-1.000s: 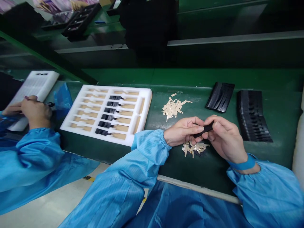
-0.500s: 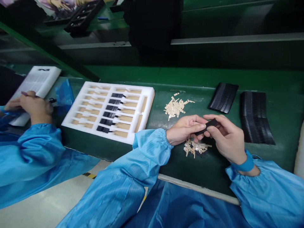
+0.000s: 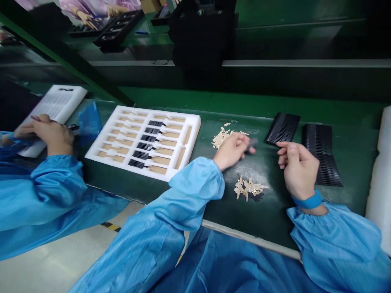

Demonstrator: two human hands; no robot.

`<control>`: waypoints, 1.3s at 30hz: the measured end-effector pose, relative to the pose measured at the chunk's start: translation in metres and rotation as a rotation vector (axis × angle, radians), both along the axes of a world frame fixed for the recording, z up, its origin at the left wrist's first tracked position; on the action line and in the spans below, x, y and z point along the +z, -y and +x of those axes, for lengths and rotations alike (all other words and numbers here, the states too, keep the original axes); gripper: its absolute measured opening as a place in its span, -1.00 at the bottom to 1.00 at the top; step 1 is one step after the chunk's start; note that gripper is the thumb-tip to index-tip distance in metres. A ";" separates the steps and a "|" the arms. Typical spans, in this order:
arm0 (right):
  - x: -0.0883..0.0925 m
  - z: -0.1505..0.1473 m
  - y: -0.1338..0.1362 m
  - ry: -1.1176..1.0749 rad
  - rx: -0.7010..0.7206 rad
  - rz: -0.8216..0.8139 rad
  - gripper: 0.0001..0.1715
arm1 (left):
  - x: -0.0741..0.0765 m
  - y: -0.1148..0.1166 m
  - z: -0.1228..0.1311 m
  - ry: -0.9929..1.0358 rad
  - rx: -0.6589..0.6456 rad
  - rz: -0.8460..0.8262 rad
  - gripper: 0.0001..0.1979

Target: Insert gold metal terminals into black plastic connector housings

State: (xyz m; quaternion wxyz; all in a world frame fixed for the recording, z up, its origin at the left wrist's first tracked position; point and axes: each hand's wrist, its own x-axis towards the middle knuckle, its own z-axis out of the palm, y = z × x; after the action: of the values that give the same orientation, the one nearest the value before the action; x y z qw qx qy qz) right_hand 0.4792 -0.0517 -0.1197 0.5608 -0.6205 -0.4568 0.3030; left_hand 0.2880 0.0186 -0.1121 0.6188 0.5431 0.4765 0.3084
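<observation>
My left hand (image 3: 233, 150) holds a small dark piece (image 3: 252, 143), blurred by motion, between its fingertips. It hovers over the right side of a pile of pale metal tabs (image 3: 220, 137). My right hand (image 3: 299, 167) is closed in a pinch near the black slotted strips (image 3: 282, 128); what its fingertips hold, if anything, is too small to name. A second pile of pale tabs (image 3: 248, 188) lies between my hands, nearer the table's front edge. More black slotted strips (image 3: 319, 142) lie behind my right hand, partly covered by it.
A white foam tray (image 3: 143, 110) with black comb-like pieces in its middle column lies left of my left hand. Farther left, a person's hands (image 3: 50, 132) work beside a white foam block (image 3: 58, 103) and blue film (image 3: 90, 122). Another white block (image 3: 380, 179) stands at the right edge.
My hands have moved apart. My left hand has gone up and left with the dark piece, and my right hand has let go of it. The view has shifted slightly.
</observation>
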 end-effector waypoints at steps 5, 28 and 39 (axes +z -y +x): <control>-0.004 0.010 -0.005 0.458 -0.121 0.121 -0.72 | -0.008 -0.029 0.009 0.138 0.067 0.190 -0.42; -0.007 0.019 -0.003 0.886 0.126 0.133 -0.87 | 0.000 0.015 0.007 -0.065 -0.088 0.203 -0.62; 0.017 -0.002 0.012 0.606 0.555 0.132 -0.95 | -0.016 0.016 0.005 0.226 0.090 -0.056 -0.87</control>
State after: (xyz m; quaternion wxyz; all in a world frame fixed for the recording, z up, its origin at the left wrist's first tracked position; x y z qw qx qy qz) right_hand 0.4773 -0.0636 -0.1027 0.3367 -0.4977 -0.7695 0.2165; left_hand 0.2934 0.0030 -0.1276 0.6689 0.4655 0.4360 0.3818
